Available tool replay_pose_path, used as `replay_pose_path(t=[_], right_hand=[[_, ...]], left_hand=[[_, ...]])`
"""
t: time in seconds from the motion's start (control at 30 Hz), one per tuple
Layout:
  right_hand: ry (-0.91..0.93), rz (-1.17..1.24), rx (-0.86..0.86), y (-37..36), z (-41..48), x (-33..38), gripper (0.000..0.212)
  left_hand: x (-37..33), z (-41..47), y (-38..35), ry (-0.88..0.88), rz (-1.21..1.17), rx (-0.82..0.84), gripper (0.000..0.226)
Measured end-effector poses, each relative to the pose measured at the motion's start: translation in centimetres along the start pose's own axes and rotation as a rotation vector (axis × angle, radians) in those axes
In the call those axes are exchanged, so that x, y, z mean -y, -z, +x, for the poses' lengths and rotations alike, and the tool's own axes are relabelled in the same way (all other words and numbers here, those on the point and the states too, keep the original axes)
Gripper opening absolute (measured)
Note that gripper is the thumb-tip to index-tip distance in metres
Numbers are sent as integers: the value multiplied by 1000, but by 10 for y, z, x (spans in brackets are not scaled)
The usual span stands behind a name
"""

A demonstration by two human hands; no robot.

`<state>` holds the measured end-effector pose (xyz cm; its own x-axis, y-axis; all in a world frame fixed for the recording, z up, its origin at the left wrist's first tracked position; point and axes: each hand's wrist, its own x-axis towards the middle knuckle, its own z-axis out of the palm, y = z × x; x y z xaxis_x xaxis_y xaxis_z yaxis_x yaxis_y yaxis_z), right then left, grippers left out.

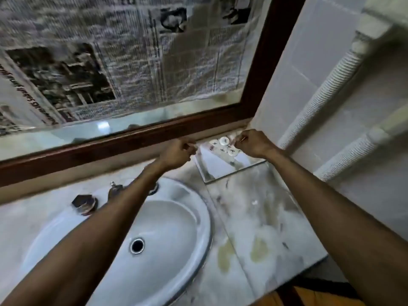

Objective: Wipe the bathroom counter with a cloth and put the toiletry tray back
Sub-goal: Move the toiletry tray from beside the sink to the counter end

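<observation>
Stained marble counter (260,217): sink (176,217) inset, tray (220,166) at back corner, possibly mirrored.

This is a home bathroom, rather worn. A white oval sink (123,235) with a metal drain (137,245) is set into a pale marble tabletop (260,219) marked with yellowish stains and dark smudges. A tap (114,189) stands at the back rim of the sink. Above it hangs a wide mirror in a dark wooden frame (141,138), its glass mostly covered with sheets of newspaper (132,51). The wall (293,69) to the right is faced with pale tiles, and ribbed white pipes (326,91) run along it.
</observation>
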<state>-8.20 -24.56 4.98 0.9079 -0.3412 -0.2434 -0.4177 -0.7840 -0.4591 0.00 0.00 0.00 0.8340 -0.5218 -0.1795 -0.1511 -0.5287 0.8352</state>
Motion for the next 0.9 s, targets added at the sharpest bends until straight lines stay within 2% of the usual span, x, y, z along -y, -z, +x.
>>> replay_pose_path(t=[0.07, 0.17, 0.27, 0.37, 0.57, 0.67, 0.9], right_hand=[[-11, 39, 69, -12, 8, -18, 26], [-40, 69, 157, -40, 23, -51, 36], [-48, 79, 186, -55, 49, -77, 44], [-66, 50, 183, -63, 73, -101, 54], [-70, -30, 123, -85, 111, -138, 76], [-93, -64, 79, -94, 123, -149, 81], [-209, 239, 0, -102, 136, -128, 96]], left_hand=[[10, 11, -26, 148, -64, 26, 39], [33, 30, -71, 306, -33, 18, 57], [46, 50, -98, 428, -12, -103, 76], [48, 61, -119, 528, -59, -223, 82], [57, 69, -131, 543, -16, -294, 68], [66, 64, -128, 530, -23, -290, 77], [74, 47, -107, 515, -1, -308, 92]])
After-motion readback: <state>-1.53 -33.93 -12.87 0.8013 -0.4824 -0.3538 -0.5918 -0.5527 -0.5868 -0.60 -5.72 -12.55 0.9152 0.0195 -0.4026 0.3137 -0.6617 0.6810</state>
